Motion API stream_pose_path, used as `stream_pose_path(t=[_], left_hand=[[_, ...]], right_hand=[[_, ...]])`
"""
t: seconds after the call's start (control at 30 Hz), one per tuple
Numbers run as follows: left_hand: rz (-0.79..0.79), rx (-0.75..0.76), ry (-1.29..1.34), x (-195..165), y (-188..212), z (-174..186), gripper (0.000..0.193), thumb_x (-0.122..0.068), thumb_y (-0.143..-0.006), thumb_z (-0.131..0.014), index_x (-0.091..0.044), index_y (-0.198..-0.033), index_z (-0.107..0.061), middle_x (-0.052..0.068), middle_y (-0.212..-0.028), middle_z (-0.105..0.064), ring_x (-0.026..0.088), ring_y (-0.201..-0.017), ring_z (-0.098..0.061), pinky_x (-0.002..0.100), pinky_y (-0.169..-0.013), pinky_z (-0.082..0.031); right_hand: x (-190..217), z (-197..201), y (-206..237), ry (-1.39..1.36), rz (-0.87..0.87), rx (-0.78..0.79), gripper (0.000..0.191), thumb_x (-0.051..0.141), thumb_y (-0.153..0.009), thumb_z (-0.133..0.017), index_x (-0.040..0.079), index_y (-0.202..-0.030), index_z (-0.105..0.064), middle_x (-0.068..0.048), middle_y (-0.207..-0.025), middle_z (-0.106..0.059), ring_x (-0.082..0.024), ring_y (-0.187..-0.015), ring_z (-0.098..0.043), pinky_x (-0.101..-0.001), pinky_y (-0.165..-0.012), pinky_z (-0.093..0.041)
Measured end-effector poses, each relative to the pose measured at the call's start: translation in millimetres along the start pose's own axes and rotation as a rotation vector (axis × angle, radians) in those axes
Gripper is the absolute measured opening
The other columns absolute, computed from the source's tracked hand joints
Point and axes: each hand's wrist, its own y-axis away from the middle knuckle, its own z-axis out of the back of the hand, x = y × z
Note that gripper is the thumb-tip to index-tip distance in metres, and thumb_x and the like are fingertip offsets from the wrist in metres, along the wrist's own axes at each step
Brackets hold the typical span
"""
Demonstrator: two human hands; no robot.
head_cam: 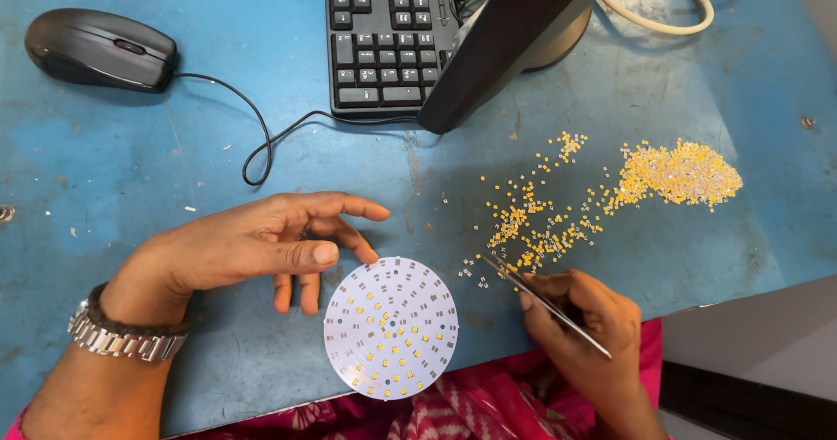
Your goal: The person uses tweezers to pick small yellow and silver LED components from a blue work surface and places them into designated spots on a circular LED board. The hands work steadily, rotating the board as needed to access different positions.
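A round white circuit board (391, 327) dotted with small yellow chips lies near the table's front edge. My left hand (253, 248) hovers just left of the board, fingers spread, thumb near its upper rim, holding nothing. My right hand (582, 325) grips thin metal tweezers (542, 302), whose tips point up-left into scattered tiny yellow and white chips (532, 231). A denser heap of the same chips (684, 172) lies farther right.
The blue tabletop (131, 170) carries a black mouse (100, 49) with its cable at the back left, a black keyboard (384, 39) and a tilted dark monitor (514, 30) at the back. A pale cable loop (671, 21) lies at the back right.
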Motion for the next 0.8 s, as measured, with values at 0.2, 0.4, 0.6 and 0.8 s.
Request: stream_pose_path(t=[0.2, 0.4, 0.6, 0.8], left_hand=[[-0.138, 0.076, 0.037, 6, 0, 2, 0.073, -0.046, -0.089, -0.063, -0.010, -0.149, -0.043, 0.016, -0.126, -0.070, 0.011, -0.064, -0.073, 0.021, -0.049, -0.059], [-0.143, 0.078, 0.036, 5, 1, 3, 0.074, -0.048, -0.090, -0.064, -0.009, -0.151, -0.042, 0.017, -0.127, -0.070, 0.011, -0.065, -0.074, 0.021, -0.050, -0.059], [-0.026, 0.020, -0.014, 0, -2, 1, 0.078, -0.043, -0.084, -0.061, -0.014, -0.154, -0.045, 0.015, -0.127, -0.073, 0.015, -0.061, -0.074, 0.024, -0.047, -0.058], [-0.030, 0.016, -0.033, 1, -3, 3, 0.077, -0.045, -0.086, -0.058, -0.014, -0.155, -0.043, 0.013, -0.123, -0.073, 0.016, -0.062, -0.074, 0.026, -0.047, -0.060]], right_hand=[[1, -1, 1, 0.002, -0.011, 0.012, 0.017, 0.004, -0.077, -0.081, -0.001, -0.089, -0.071, -0.005, -0.082, -0.079, -0.004, -0.059, -0.067, -0.0200, -0.054, -0.050], [2, -1, 1, -0.030, 0.013, 0.014, 0.016, 0.004, -0.079, -0.080, -0.001, -0.090, -0.070, -0.004, -0.083, -0.079, -0.003, -0.063, -0.069, -0.0198, -0.056, -0.052], [2, 1, 2, 0.009, 0.072, 0.033, 0.013, 0.002, -0.078, -0.079, 0.000, -0.087, -0.071, -0.006, -0.078, -0.075, -0.008, -0.059, -0.067, -0.0227, -0.055, -0.050], [6, 6, 19, -0.122, 0.313, 0.277, 0.017, 0.004, -0.068, -0.081, 0.004, -0.079, -0.068, -0.004, -0.069, -0.069, -0.014, -0.055, -0.065, -0.0261, -0.052, -0.048]])
